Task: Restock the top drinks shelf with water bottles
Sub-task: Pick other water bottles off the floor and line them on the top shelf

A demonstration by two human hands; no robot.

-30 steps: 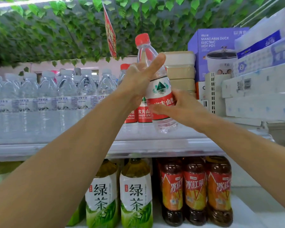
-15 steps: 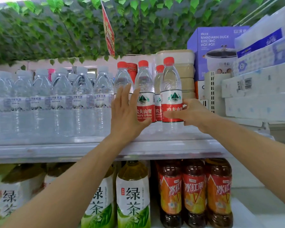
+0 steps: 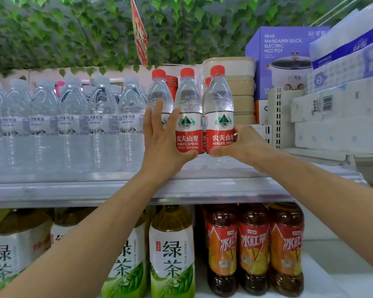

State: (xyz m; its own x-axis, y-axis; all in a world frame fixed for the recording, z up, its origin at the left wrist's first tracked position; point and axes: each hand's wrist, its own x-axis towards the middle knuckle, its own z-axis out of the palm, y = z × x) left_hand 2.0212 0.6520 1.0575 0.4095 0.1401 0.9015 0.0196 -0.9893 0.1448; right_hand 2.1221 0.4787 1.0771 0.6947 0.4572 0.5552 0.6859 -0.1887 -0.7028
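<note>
Hands: left hand (image 3: 164, 145) spread flat against red-capped water bottles (image 3: 188, 117); right hand (image 3: 243, 145) grips rightmost bottle (image 3: 219, 117) on top shelf (image 3: 73, 190)

Seen from below, reaching up to the top shelf (image 3: 202, 186). Left hand (image 3: 164, 145) flat, fingers straight, against two red-capped water bottles: the left bottle (image 3: 159, 97) behind the fingers, the middle bottle (image 3: 188, 117) touched low by the thumb. Right hand (image 3: 243, 145) curled round the right bottle (image 3: 219, 112) at its red label. All three upright, side by side, touching. Clear white-capped bottles (image 3: 73, 125) lined up to the left. Green tea bottles (image 3: 172, 254) and iced tea bottles (image 3: 254, 248) on the shelf beneath.
</note>
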